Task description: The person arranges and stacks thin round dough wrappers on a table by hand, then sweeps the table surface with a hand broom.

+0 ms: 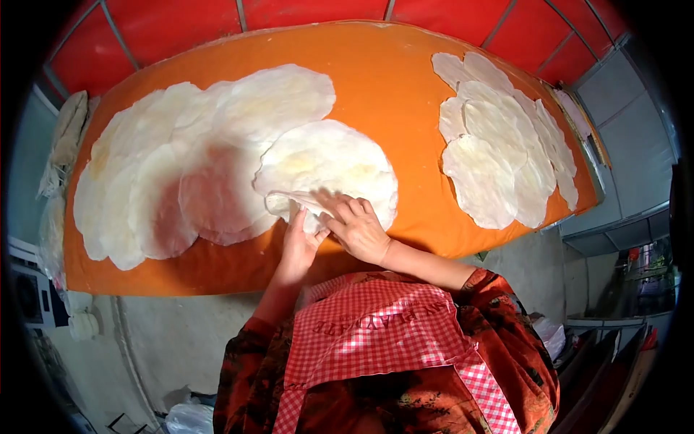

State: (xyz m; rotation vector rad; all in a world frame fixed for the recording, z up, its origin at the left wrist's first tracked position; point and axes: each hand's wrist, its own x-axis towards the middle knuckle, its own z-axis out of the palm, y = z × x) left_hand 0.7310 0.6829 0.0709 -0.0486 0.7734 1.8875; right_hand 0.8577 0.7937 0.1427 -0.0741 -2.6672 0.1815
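A large, thin, pale flatbread sheet (325, 155) lies near the table's middle, its near edge folded up. At that lifted edge my left hand (300, 242) pinches the sheet from the left, thumb and fingers closed on it. My right hand (359, 230) comes in from the right, its curled fingers gripping the same edge close beside the left. The folded part partly hides the fingertips of both hands. Left of this sheet, several overlapping flatbread sheets (155, 137) spread over the orange cloth (390, 79).
More overlapping sheets (499, 145) lie at the table's right end. Red padded panels (311, 11) run along the far edge. A bundled cloth (72, 134) hangs at the left end. Grey floor (184, 340) shows on the near side, with a plastic bag (189, 418) on it.
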